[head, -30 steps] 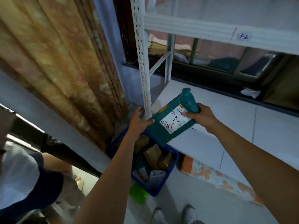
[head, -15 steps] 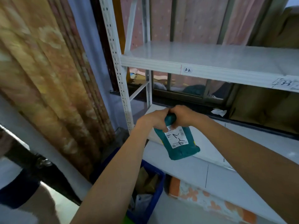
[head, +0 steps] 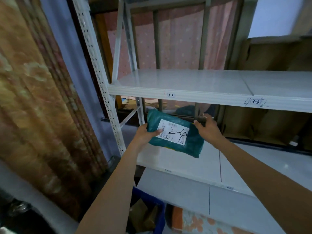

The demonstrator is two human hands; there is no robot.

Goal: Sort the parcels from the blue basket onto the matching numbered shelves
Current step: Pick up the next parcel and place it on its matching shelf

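Note:
I hold a teal plastic parcel (head: 190,142) flat in front of me, above the left end of the middle shelf (head: 194,168). Its white label reads "2-4" in black marker. My left hand (head: 145,135) grips the parcel's left edge, thumb on the label. My right hand (head: 208,128) holds its upper right corner. The upper shelf (head: 202,81) carries tags "3-2" (head: 170,95) and "3-3" (head: 255,102) on its front edge. The blue basket (head: 158,215) stands on the floor below, with brown parcels inside.
A white perforated shelf post (head: 103,85) rises at the left. An orange-brown patterned curtain (head: 42,107) hangs beside it. Brown cardboard (head: 263,122) stands behind the rack on the right. A floral orange cloth (head: 194,222) lies under the lower shelf.
The parcel went from hanging upright by its top to lying flat with the label facing me. My hands moved apart to its two ends. The view rose toward the shelves.

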